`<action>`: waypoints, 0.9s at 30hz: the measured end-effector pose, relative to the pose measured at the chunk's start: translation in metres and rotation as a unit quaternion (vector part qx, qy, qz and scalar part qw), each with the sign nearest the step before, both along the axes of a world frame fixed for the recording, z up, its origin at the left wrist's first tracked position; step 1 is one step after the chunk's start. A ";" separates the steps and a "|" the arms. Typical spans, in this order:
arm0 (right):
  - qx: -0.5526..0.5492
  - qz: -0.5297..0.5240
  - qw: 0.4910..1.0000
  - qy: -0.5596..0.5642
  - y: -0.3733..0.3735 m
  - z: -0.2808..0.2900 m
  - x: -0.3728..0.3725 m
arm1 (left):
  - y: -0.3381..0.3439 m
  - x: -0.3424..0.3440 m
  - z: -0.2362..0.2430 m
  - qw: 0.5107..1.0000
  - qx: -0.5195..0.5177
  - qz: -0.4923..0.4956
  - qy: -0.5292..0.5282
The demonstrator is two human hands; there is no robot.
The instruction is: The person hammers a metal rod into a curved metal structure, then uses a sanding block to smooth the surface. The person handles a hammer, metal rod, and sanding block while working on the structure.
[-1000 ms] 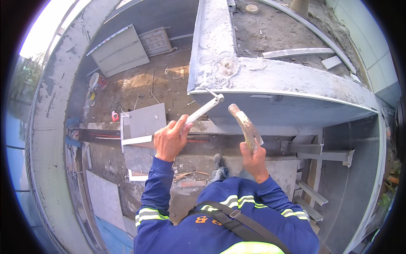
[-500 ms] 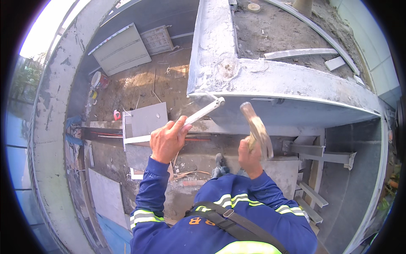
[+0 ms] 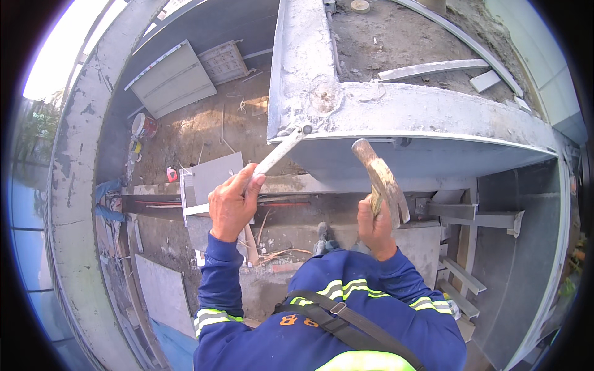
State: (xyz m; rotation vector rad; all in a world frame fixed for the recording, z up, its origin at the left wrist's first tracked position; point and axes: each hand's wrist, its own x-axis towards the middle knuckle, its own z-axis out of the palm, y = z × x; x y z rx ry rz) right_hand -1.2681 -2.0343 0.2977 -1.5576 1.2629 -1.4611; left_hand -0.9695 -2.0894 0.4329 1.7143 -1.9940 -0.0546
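Observation:
My left hand (image 3: pixel 232 207) is closed round a long whitish bar (image 3: pixel 278 150). The bar's rounded far end, with a dark round spot in it, lies by the corner of the white-coated wall top (image 3: pixel 371 111); whether it touches is hard to tell. A pale strip sticks out at the other side of this hand, and I cannot tell whether it belongs to the bar. My right hand (image 3: pixel 376 229) grips a worn claw hammer (image 3: pixel 385 176) near its head, which is raised in front of the wall's grey side. Most of the hammer's handle is hidden by the hand and the viewing angle.
Beyond the wall top is a bed of soil (image 3: pixel 396 43) with loose pale strips. Below left, boards (image 3: pixel 170 80), a white bucket (image 3: pixel 144 125) and scraps lie on dirt ground. Metal sections (image 3: pixel 461 278) are stacked at right. A concrete beam (image 3: pixel 74 185) runs along the left.
The bar's end has moved left and up to the wall corner, along with my left hand. My right hand and the hammer have shifted slightly right, and the hammer shows less blur.

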 end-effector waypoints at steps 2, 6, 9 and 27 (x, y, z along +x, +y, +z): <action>0.030 -0.017 0.999 -0.004 0.000 0.000 -0.007 | -0.004 0.005 0.008 1.000 -0.002 0.019 0.011; 0.151 -0.030 0.985 -0.075 -0.017 0.016 -0.014 | -0.015 0.027 0.005 0.997 0.026 0.068 0.034; 0.117 -0.028 0.993 -0.021 -0.047 0.041 -0.014 | -0.020 0.039 -0.014 0.982 0.044 0.085 0.165; -0.096 0.146 0.946 0.274 -0.189 0.042 0.093 | 0.151 0.042 -0.143 0.322 0.081 0.075 0.940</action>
